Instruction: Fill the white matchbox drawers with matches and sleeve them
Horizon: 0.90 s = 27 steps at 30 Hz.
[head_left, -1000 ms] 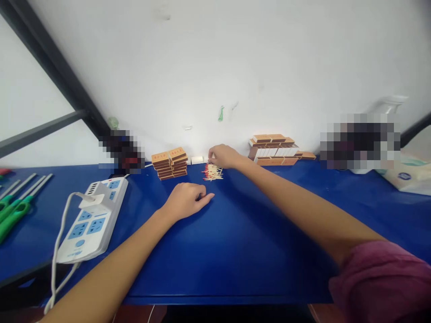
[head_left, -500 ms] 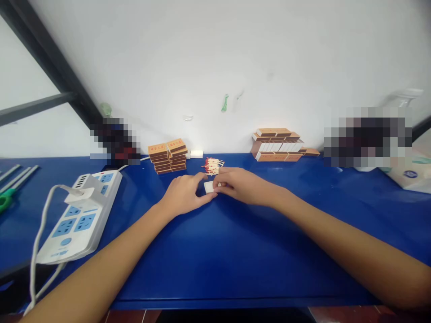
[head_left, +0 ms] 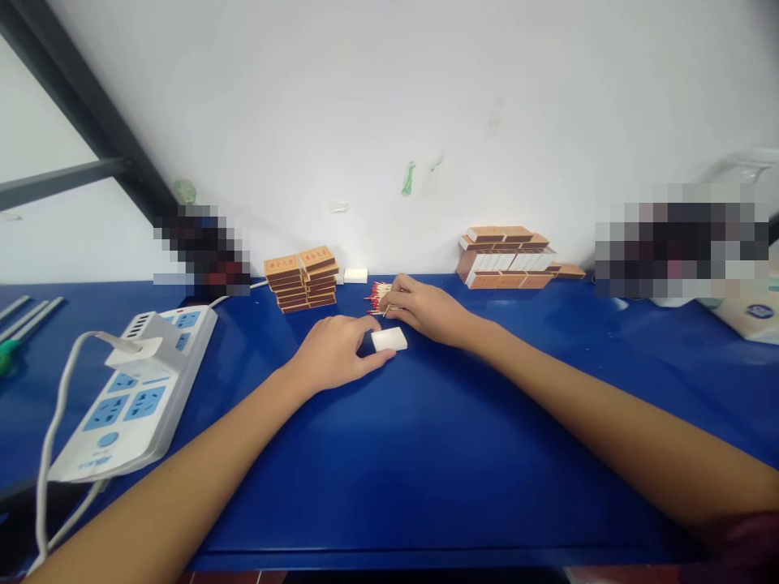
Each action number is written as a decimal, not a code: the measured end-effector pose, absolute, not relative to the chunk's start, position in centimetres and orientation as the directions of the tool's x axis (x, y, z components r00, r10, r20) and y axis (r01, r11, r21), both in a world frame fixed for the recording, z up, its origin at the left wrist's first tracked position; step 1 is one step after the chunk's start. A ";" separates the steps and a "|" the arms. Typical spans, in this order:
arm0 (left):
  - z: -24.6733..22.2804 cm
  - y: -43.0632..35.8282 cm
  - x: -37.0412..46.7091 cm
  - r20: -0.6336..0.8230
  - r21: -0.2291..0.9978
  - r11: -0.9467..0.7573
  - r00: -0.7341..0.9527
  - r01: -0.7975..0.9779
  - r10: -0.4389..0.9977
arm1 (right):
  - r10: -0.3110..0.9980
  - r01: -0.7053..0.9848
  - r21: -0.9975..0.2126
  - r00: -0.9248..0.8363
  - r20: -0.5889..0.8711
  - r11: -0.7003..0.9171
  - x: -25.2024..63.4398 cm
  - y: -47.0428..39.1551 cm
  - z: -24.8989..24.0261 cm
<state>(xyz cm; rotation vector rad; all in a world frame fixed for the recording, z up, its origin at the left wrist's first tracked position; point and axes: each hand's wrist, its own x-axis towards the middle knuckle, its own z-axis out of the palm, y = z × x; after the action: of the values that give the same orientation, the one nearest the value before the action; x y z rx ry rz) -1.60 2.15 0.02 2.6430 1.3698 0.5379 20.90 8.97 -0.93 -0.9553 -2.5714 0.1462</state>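
Note:
A small white tray (head_left: pixel 390 340) lies on the blue table, its left end between the thumb and fingers of my left hand (head_left: pixel 333 352). Just behind it, my right hand (head_left: pixel 423 310) reaches over a pile of red-tipped matches (head_left: pixel 376 297), fingers bent together at the pile's right side. Whether a match is pinched there is too small to tell. Stacked orange matchboxes (head_left: pixel 304 281) stand behind my left hand, beside another white tray (head_left: pixel 356 276).
More matchboxes (head_left: pixel 508 259) are stacked by the wall at the right. On the left lies a white power strip (head_left: pixel 137 405) with a plugged-in charger and cable. A tissue pack (head_left: pixel 751 312) sits far right.
My right hand has moved from the white tray back to the matches, uncovering the tray. My left hand stays at the tray's left end.

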 end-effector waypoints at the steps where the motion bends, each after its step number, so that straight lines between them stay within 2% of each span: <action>1: 0.1 2.1 -1.6 0.249 0.263 -0.582 0.529 0.769 0.811 | 0.641 0.608 -0.210 -0.696 0.323 0.766 20.7 9.1 -1.0; 5: 0.4 2.1 -1.7 0.232 0.268 -0.579 0.532 0.770 0.814 | 0.616 0.599 -0.176 -0.694 0.372 0.781 20.3 9.4 -1.2; 9: 0.3 2.1 -1.6 0.237 0.270 -0.575 0.526 0.772 0.817 | 0.602 0.581 -0.208 -0.649 0.466 0.787 20.6 9.3 -1.1; 14: 0.2 2.1 -1.6 0.232 0.267 -0.576 0.528 0.773 0.817 | 0.630 0.593 -0.231 -0.665 0.401 0.772 21.2 8.8 -1.1; 16: 0.2 2.1 -1.6 0.231 0.267 -0.574 0.527 0.774 0.818 | 0.693 0.644 -0.268 -0.611 0.382 0.716 21.2 8.4 -1.2; 21: 0.4 2.0 -1.6 0.223 0.273 -0.566 0.522 0.778 0.823 | 0.870 0.808 -0.361 -0.344 0.352 0.466 19.9 7.6 -1.2; 27: 0.4 2.0 -1.5 0.209 0.276 -0.564 0.524 0.778 0.825 | 0.918 0.836 -0.387 -0.318 0.239 0.390 19.5 7.4 -0.9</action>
<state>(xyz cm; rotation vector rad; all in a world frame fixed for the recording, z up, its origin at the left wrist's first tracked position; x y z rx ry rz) -1.53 1.95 0.43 2.6109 1.3832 0.4781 19.50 7.37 -0.90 -1.5098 -2.2374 0.2672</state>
